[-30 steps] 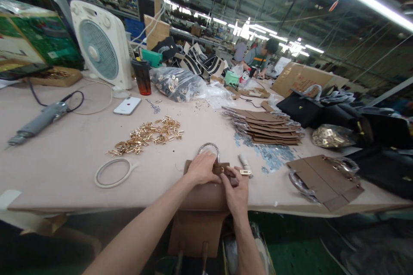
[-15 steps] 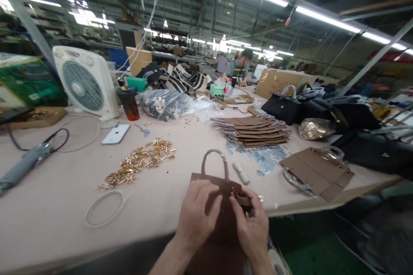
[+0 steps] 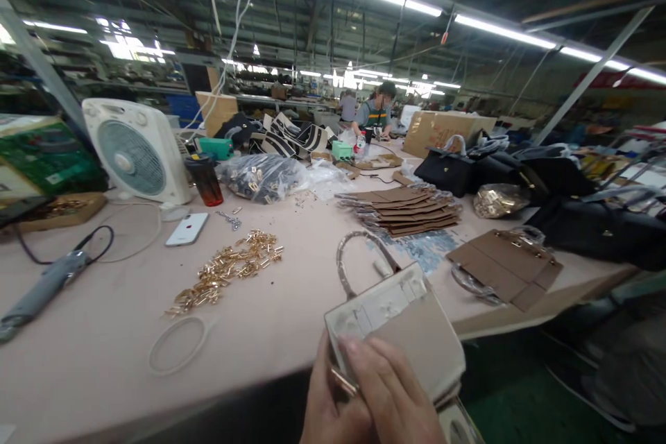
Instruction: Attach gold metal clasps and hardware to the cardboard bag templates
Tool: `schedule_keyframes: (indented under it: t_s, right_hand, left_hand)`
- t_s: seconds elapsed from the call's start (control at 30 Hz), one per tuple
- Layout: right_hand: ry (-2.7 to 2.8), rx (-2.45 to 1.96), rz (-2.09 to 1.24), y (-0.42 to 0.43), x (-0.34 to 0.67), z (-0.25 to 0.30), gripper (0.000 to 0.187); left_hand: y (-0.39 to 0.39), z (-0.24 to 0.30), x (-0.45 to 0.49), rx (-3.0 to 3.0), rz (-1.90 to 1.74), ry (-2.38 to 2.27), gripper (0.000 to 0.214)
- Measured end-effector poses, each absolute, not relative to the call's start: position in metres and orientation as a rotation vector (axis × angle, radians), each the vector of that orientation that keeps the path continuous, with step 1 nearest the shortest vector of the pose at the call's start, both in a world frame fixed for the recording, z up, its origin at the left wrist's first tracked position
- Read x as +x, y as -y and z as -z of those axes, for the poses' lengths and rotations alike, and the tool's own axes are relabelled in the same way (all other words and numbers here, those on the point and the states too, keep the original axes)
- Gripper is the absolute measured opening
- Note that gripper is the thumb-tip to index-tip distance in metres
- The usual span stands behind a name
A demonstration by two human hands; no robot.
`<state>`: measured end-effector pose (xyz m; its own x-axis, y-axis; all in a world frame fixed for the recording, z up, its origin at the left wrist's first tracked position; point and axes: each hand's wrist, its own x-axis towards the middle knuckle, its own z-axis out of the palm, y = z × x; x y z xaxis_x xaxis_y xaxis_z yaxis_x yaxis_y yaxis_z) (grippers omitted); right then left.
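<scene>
A brown handbag panel is tilted up at the table's front edge, its pale inner side facing me. Its plastic-wrapped loop handle points away over the table. My left hand is closed around the panel's near left side. My right hand lies close beside it, fingers bent and pressed over the same corner. Between the two hands shows a gold-coloured metal fitting; which fingers hold it is partly hidden.
Gold metal fittings lie heaped left of centre, near a white ring. A grey electric tool, a phone and a fan stand left. Brown panels are stacked behind; another brown panel lies right.
The panel has turned over from its brown outer side to its pale inner side. My hands, apart on its outer side before, have come together at its near left corner.
</scene>
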<state>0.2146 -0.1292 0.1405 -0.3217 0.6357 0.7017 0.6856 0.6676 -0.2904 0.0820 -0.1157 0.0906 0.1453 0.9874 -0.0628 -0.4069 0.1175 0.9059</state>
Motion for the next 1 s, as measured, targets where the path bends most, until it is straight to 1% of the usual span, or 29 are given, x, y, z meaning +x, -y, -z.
schedule_keyframes:
  t_s: [0.1,0.27,0.33,0.43,0.5,0.53,0.57,0.67,0.73,0.8,0.87,1.0]
  right_hand:
    - [2.113,-0.947,-0.048,0.125,0.212,-0.131,0.089]
    - [2.159,-1.053,-0.199,0.127,0.209,-0.129,0.094]
    - [2.132,-1.073,-0.187,0.128,0.211,-0.126,0.089]
    - [1.939,-1.231,-0.052,0.124,0.226,-0.11,0.077]
    - [1.743,-1.409,0.005,0.121,0.248,-0.091,0.078]
    - [1.675,-1.489,-0.02,0.12,0.261,-0.079,0.081]
    - [1.638,-1.564,-0.1,0.119,0.274,-0.067,0.082]
    - [1.612,-1.711,-0.486,0.12,0.306,-0.033,0.073]
    - [1.596,-1.735,-0.731,0.122,0.312,-0.016,0.066]
    - [1.581,-1.723,-0.885,0.126,0.305,-0.005,0.06]
    - [1.545,-1.721,-0.919,0.13,0.29,0.002,0.059]
    - [1.405,-1.735,-0.788,0.141,0.27,0.008,0.061]
  left_hand:
    - [0.109,-0.1,0.086,0.651,-1.237,-0.832,0.076]
    - [0.103,-0.102,0.092,0.642,-1.267,-0.915,0.077]
    - [0.101,-0.094,0.09,0.609,-1.25,-0.969,0.074]
    - [0.093,-0.082,0.084,0.457,-1.259,-0.948,0.07]
    - [0.085,-0.076,0.079,0.33,-1.283,-0.89,0.069]
    - [0.08,-0.073,0.076,0.271,-1.288,-0.869,0.069]
    - [0.075,-0.071,0.073,0.219,-1.284,-0.859,0.067]
    - [0.059,-0.063,0.06,0.12,-1.266,-0.872,0.06]
    - [0.046,-0.055,0.051,0.151,-1.29,-0.906,0.056]
    - [0.033,-0.045,0.042,0.285,-1.347,-0.967,0.056]
    - [0.022,-0.036,0.035,0.45,-1.406,-1.042,0.058]
    - [0.008,-0.027,0.029,0.611,-1.455,-1.148,0.06]
